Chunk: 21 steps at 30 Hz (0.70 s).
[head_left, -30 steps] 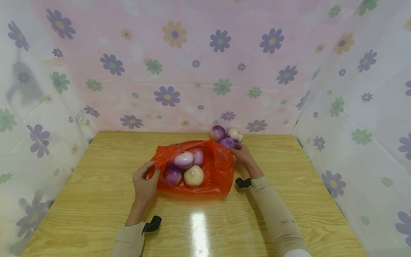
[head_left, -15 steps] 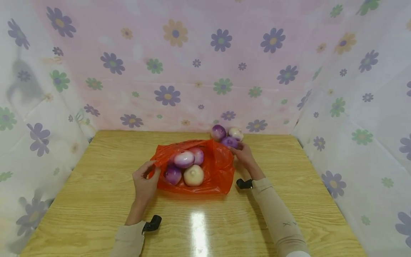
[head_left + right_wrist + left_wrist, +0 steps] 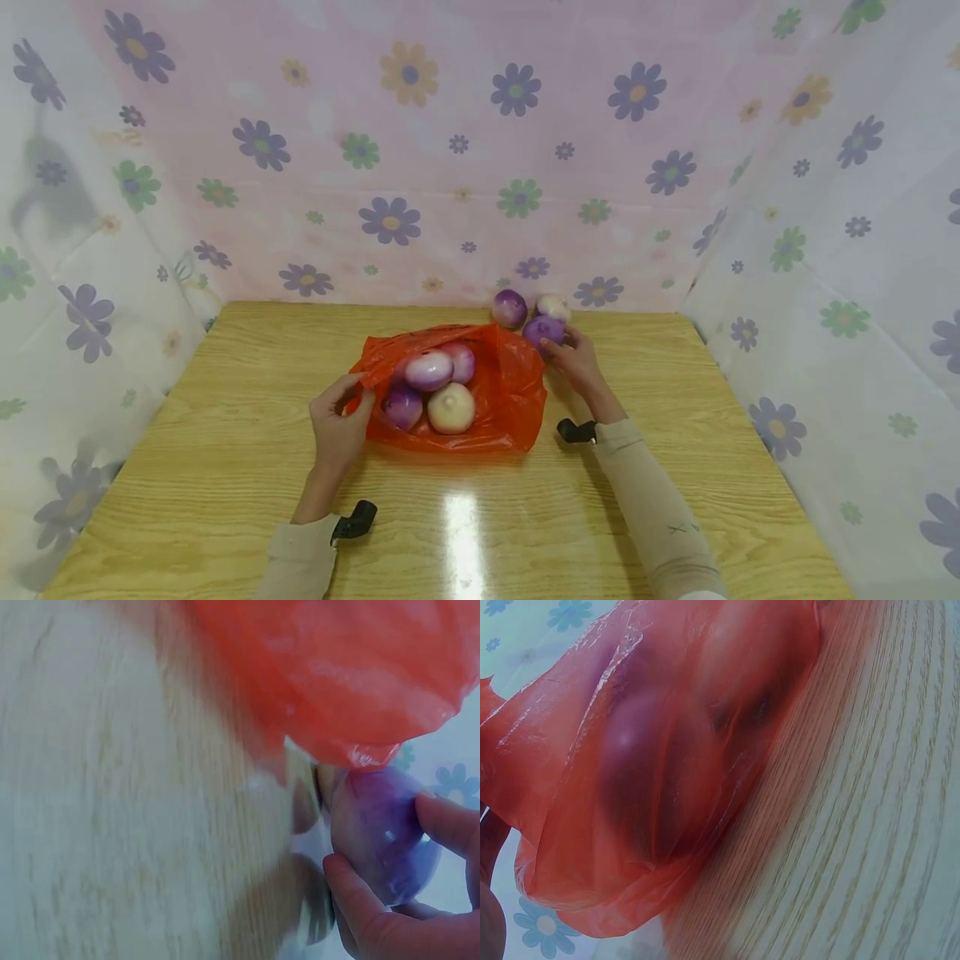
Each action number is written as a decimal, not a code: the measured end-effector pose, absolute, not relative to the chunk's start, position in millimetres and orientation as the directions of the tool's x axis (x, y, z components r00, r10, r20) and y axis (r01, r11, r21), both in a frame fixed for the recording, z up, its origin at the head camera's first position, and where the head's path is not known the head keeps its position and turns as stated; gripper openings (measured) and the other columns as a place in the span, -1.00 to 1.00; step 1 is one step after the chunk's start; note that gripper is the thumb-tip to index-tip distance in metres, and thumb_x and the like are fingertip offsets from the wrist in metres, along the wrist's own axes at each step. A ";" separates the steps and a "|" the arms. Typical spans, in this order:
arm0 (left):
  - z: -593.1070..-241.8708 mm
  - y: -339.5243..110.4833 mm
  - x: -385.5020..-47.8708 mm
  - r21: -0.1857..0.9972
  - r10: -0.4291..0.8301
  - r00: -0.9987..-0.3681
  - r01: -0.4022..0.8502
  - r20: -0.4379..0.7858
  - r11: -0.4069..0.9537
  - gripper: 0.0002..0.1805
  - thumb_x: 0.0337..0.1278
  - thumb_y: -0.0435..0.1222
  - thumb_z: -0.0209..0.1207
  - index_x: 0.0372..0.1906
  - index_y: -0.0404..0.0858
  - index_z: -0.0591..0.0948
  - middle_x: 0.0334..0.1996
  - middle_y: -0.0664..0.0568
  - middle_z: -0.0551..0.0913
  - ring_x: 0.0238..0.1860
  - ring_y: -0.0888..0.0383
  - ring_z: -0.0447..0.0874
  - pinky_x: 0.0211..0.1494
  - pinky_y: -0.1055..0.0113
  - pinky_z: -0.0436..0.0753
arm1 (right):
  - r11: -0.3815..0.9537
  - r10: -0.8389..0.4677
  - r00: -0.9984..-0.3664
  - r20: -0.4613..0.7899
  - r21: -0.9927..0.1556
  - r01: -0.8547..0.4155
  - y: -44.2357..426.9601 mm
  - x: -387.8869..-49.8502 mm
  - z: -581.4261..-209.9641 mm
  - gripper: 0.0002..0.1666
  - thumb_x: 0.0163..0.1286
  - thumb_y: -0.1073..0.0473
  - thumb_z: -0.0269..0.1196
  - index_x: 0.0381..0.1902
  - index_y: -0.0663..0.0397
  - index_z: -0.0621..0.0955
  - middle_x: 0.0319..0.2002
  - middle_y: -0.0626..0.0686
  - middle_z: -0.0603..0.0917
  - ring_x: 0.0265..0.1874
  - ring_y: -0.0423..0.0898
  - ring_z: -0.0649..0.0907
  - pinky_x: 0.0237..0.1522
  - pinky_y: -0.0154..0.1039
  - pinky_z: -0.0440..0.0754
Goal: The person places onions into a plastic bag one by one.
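Observation:
My left hand (image 3: 339,421) pinches the left edge of a red plastic bag (image 3: 519,400), whose mouth gapes toward me. Inside lie several onions, among them a purple onion (image 3: 402,407) and a whitish onion (image 3: 452,408). In the left wrist view the bag's thin film (image 3: 562,847) shows dark onion shapes through it. Just past the bag's right rim, my right hand (image 3: 581,367) grips another purple onion (image 3: 382,825), thumb and fingers on its sides. Behind that one are a purple onion (image 3: 510,309) and a pale onion (image 3: 554,307).
The wooden table (image 3: 660,400) reaches back to a flowered cloth wall (image 3: 450,108), and similar cloth stands on both sides. The two onions at the back sit close to that rear cloth. A black wrist camera mount (image 3: 576,431) sticks out from the right sleeve.
My right hand has shifted slightly right with the purple onion, away from the bag and the purple onion behind. The left hand and the bag have stayed in place.

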<state>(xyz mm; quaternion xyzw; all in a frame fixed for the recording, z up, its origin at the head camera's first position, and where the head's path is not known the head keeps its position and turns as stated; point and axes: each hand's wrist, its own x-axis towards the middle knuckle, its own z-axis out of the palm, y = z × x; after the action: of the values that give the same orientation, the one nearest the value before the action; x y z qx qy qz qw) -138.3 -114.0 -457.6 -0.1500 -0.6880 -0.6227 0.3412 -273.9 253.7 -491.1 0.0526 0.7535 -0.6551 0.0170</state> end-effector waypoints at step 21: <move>-458.0 -114.8 -139.5 0.758 -0.220 -0.725 0.630 0.653 0.172 -0.78 0.03 -0.78 0.15 -0.20 -0.63 0.66 -0.28 -0.18 0.76 -0.19 0.42 0.71 -0.03 0.58 0.66 | -0.075 0.077 -0.996 0.039 -0.996 -0.045 247.0 -249.2 -454.4 -0.27 0.41 0.27 0.32 0.47 0.25 0.34 0.25 0.19 0.43 -0.02 -0.13 0.65 -0.04 -0.37 0.72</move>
<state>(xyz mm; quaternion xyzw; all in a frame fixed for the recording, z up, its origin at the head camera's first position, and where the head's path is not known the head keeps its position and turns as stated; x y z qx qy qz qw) -139.5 -114.8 -458.0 -0.1491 -0.6863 -0.6257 0.3395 -249.2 247.0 -454.4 0.0117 0.6789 -0.7330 -0.0416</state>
